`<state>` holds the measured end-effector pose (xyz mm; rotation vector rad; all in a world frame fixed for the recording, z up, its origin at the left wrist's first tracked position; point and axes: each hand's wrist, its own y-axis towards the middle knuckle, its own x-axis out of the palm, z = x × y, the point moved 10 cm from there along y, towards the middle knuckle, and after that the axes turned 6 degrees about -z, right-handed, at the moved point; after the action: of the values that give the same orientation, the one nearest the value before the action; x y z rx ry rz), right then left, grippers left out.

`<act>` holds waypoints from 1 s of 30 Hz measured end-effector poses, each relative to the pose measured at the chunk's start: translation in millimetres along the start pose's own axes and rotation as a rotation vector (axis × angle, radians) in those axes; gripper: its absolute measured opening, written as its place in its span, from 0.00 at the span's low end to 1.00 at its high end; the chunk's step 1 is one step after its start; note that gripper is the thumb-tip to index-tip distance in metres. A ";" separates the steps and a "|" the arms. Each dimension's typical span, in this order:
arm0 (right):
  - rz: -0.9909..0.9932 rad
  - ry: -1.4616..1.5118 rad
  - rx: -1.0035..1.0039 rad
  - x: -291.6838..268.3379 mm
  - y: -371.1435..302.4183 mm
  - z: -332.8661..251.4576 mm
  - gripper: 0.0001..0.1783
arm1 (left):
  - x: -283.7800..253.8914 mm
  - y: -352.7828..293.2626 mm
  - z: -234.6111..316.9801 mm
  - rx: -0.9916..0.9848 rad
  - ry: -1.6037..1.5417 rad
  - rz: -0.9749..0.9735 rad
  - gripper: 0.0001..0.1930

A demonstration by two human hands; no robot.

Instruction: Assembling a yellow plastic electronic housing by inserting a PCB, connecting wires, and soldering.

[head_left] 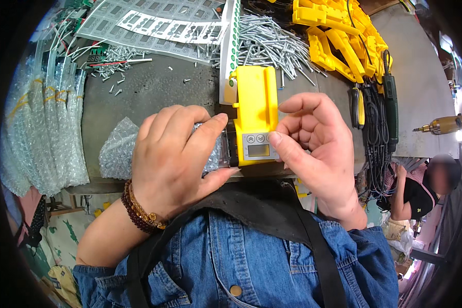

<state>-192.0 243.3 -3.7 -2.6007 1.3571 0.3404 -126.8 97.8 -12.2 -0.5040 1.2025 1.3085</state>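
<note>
A yellow plastic housing lies on the worktable in front of me, with a grey button panel and a small display at its near end. My left hand is closed over a bubble-wrapped piece; its index finger and thumb reach to a dark part beside the housing's left side. Most of that piece is hidden under the hand. At the housing's right side is my right hand, its fingers loosely bent and apart. Its thumb tip meets the panel's right edge, and its index finger is beside the housing.
Bubble-wrap bags hang at the left. Label sheets, a pile of long screws and short screws lie at the back. Yellow housings, black cables and a screwdriver are right, where another person sits.
</note>
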 end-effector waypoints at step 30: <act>-0.051 -1.322 -0.926 0.8 -21.0 -78.0 0.20 | -37.3 13.6 14.9 0.136 -0.309 -0.294 0.32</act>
<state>-165.3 233.4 71.9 -1.8760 0.6158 2.5074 -126.9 97.1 30.2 -0.3493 0.9140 1.0028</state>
